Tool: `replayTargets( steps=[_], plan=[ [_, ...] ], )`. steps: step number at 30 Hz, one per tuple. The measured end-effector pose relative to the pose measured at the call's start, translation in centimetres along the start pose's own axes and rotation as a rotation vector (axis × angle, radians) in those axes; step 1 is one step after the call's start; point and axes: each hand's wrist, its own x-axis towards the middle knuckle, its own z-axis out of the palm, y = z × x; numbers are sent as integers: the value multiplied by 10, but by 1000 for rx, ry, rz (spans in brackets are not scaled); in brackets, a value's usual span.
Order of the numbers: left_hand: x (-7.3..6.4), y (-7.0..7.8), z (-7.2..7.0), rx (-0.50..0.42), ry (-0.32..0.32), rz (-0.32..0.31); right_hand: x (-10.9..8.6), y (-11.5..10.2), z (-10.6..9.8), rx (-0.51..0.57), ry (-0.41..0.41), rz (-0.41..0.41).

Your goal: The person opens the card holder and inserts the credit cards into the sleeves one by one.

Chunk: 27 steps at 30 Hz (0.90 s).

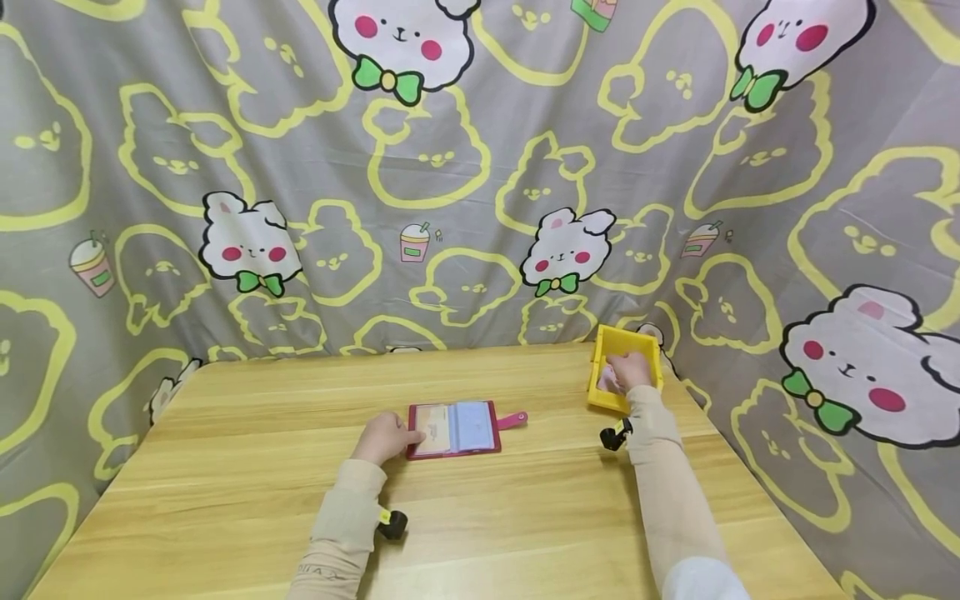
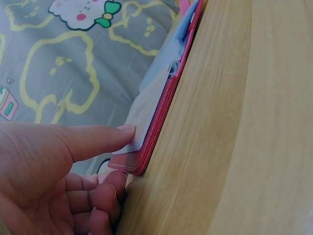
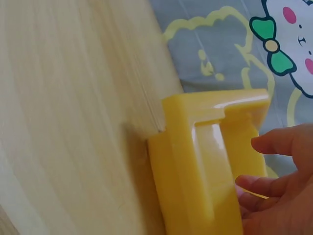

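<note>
- Left hand [image 1: 382, 439]: pinching one open red card holder [image 1: 472, 426].
- Right hand [image 1: 632, 371]: fingers inside one yellow bin [image 1: 609, 403], thumb apart.
- One strap snap [image 1: 523, 416]: only in head view.

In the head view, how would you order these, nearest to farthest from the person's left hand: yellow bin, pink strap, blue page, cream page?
From the left hand:
1. Cream page: on its right, touching it.
2. Blue page: just right of the cream one.
3. Pink strap: sticking out, right of the blue page.
4. Yellow bin: far right and farther back.
</note>
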Motion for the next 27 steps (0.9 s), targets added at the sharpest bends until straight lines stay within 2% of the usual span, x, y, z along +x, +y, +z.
replayTargets(
  steps=[6, 12, 17, 23, 27],
  plan=[
    [2, -1, 1, -4, 2, -1, 1, 2, 1, -90, 31, 67],
    [1, -1, 1, -7, 0, 2, 4, 5, 0, -89, 24, 113],
    [0, 0, 1, -9, -1, -10, 1, 6, 1, -36, 40, 110],
    [0, 1, 1, -11, 1, -9, -6, 4, 1, 98, 42, 108],
    [1, 1, 2, -15, 4, -6, -4, 5, 2, 119, 52, 104]
  ],
)
